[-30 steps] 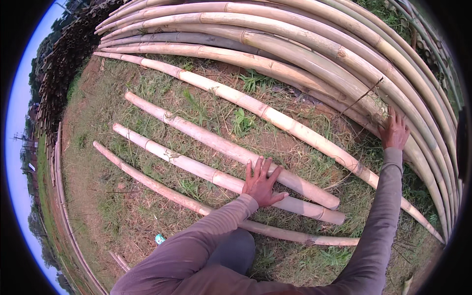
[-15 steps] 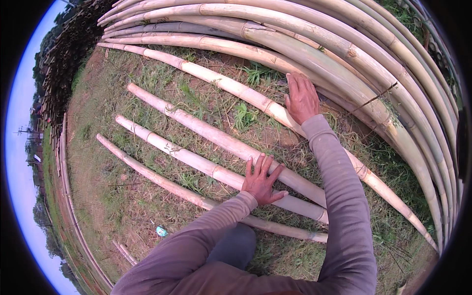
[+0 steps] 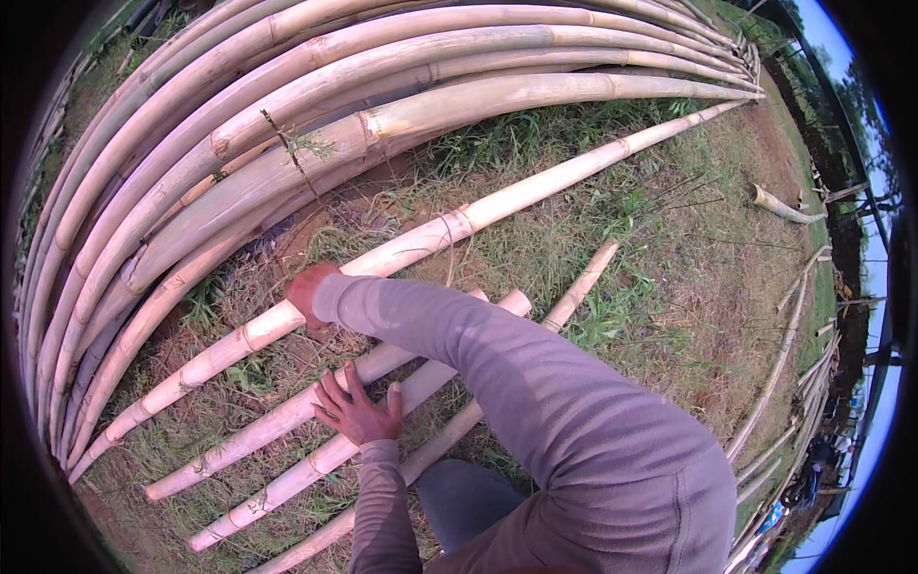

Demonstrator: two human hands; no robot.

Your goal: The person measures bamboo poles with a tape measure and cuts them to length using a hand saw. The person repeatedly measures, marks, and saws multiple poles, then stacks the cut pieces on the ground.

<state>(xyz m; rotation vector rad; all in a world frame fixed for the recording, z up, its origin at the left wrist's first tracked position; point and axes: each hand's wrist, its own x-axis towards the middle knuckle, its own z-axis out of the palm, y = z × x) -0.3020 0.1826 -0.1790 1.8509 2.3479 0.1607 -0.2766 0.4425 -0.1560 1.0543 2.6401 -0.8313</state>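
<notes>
We have the left hand point(image 3: 359, 409) laid palm down across two short bamboo poles, wide open and closed around neither. Its spread fingers reach onto the upper short pole point(image 3: 258, 432), while the palm and thumb are at the middle short pole point(image 3: 277, 491) just below. A third, lower short pole point(image 3: 581, 287) runs beside them, partly hidden behind our right sleeve point(image 3: 574, 411).

Our right hand point(image 3: 310, 295) is bent down over the long pale pole point(image 3: 535, 188), covering a short stretch of it. The fingers are turned out of sight, so we cannot tell how far they are closed or whether they have hold of the pole.

That long pole lies slantwise on the grassy ground point(image 3: 688, 335), between the short poles and a big stack of bamboo point(image 3: 516, 91) along the top and left. A thin twig point(image 3: 292, 153) crosses the stack's front poles. Our bent knee point(image 3: 464, 497) is near the lower edge, and a cut bamboo piece point(image 3: 784, 206) lies well apart to the right.
</notes>
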